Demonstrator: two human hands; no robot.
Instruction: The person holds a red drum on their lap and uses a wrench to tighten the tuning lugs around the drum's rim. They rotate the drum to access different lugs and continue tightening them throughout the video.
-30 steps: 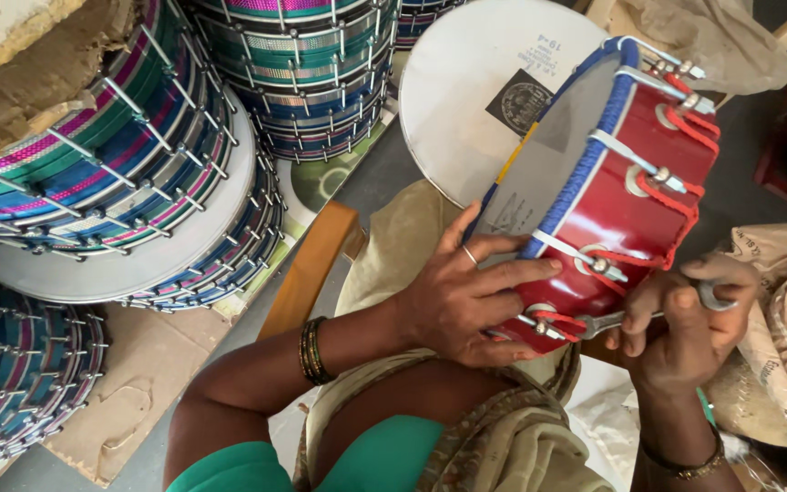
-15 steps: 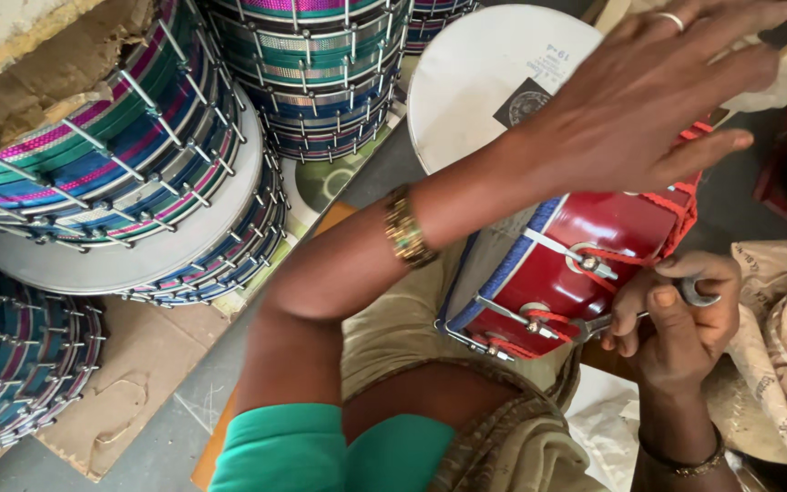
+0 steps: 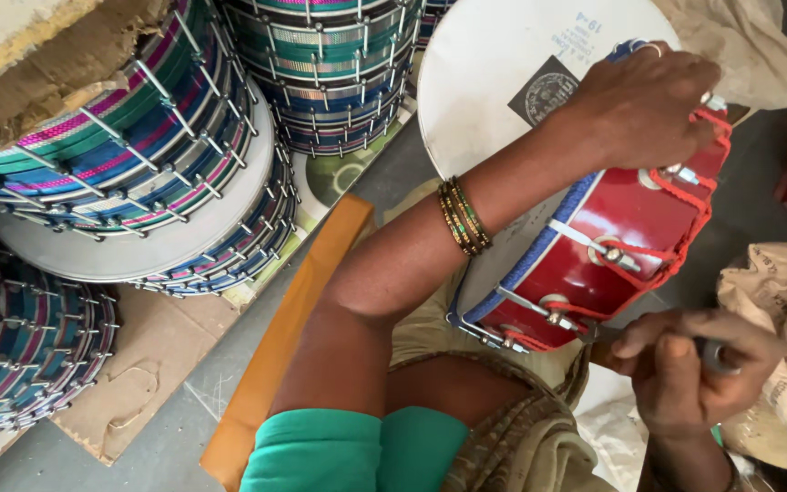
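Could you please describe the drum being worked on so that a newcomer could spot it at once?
Look right of the stacked striped drums. The red drum lies tilted on the person's lap, under the left hand. It alone has a glossy red shell, orange cord and blue rim.

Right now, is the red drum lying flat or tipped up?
Tipped: the red drum rests on its edge, left hand gripping its upper rim.

Soft even daylight, faint shadows, glare on red drum shell point(image 3: 626, 219), sharp focus

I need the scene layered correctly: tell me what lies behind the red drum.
Behind the red drum lies a round white drumhead bearing a dark square label. The left hand and forearm cover part of it, and the drum hides its lower right edge.
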